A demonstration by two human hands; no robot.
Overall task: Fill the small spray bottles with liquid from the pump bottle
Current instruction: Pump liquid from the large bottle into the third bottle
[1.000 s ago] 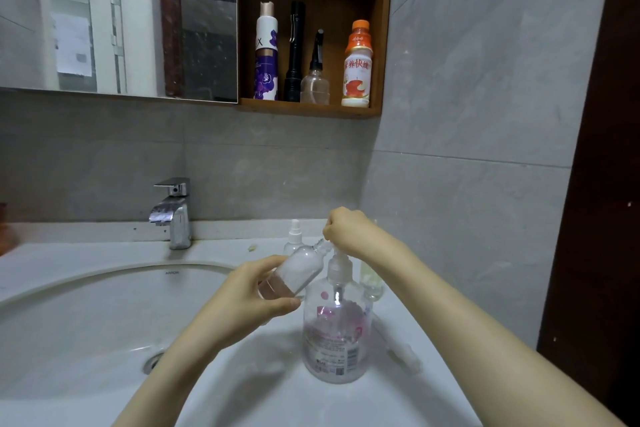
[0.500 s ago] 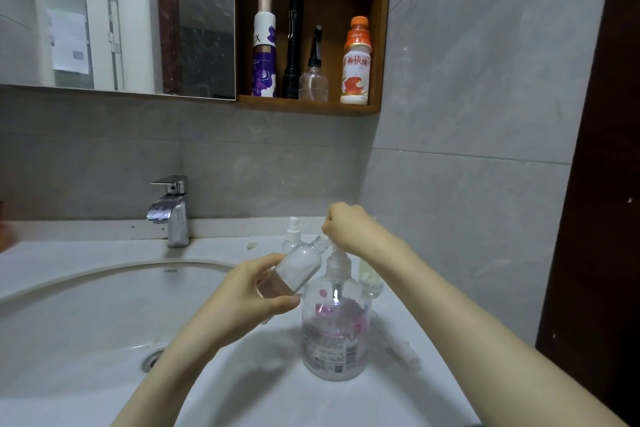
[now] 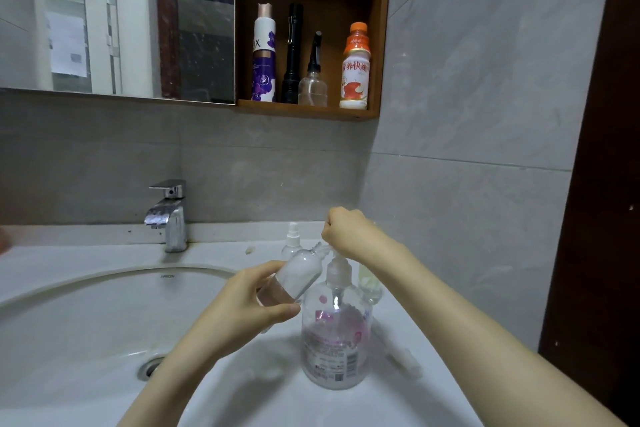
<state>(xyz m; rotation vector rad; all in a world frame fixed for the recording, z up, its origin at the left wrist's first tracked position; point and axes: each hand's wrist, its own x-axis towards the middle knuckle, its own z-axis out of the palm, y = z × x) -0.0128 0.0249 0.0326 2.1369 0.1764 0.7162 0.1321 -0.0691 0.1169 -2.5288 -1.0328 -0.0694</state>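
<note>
Head view: a white worktop (image 3: 398, 402) runs round a wide oval sink (image 3: 86, 315). A mirror (image 3: 104, 17) hangs above on the left, and beside it is a wooden shelf (image 3: 311, 111) holding four bottles and cans. A chrome tap (image 3: 169, 215) stands at the back edge of the sink.

The pump bottle (image 3: 334, 333) stands upright on the worktop to the right of the sink. It is clear, with pinkish liquid low inside. The right hand (image 3: 349, 232) sits on top of it, curled into a fist over the pump head, which is hidden beneath.

The left hand (image 3: 242, 308) grips the lower half of an uncapped small spray bottle (image 3: 294, 274) and holds it in the air just left of the pump bottle. The bottle's long axis is tilted, with the base down and to the left in the palm. The open neck points up and to the right, ending just beside the right fist, where the spout should be. A little pinkish liquid sits at the base.

The next press seems to depend on that neck staying under the spout. The left hand does the aiming and the right hand does the pumping. If the neck drifts, liquid would likely run down the outside.

A capped spray bottle (image 3: 292, 239) stands behind the two hands. Another small bottle (image 3: 370, 284), yellowish, is partly hidden behind the right wrist.
</note>
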